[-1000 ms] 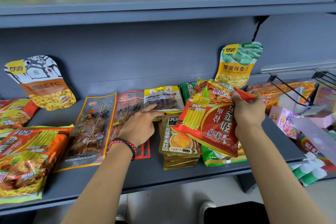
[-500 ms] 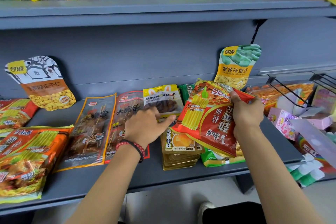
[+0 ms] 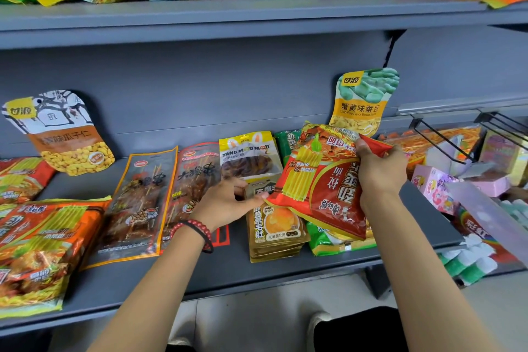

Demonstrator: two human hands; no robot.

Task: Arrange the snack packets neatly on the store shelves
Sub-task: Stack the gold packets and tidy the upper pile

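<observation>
My right hand [image 3: 377, 171] grips the top right edge of a red noodle packet [image 3: 323, 188] and holds it tilted above the grey shelf [image 3: 257, 274]. My left hand [image 3: 225, 203], with a red bead bracelet on the wrist, lies over the skewer packets [image 3: 143, 200]. Its thumb touches the red packet's lower left corner, and its fingers are loosely curled and apart from the thumb. A stack of gold packets [image 3: 275, 231] lies under that corner. A green packet [image 3: 334, 243] lies beneath the red one.
A yellow rabbit-ear packet [image 3: 248, 151] lies behind my left hand. Two pouches lean on the back wall, one of seeds [image 3: 65, 134] and one of broad beans [image 3: 363, 103]. Orange noodle packets [image 3: 40, 248] fill the left. Pink boxes [image 3: 434, 188] and wire dividers [image 3: 445, 137] stand right. The upper shelf [image 3: 257, 17] holds several packets.
My left hand slid right from the skewer packets until its thumb reached the red packet's corner. My right hand kept its grip and the red packet barely moved.
</observation>
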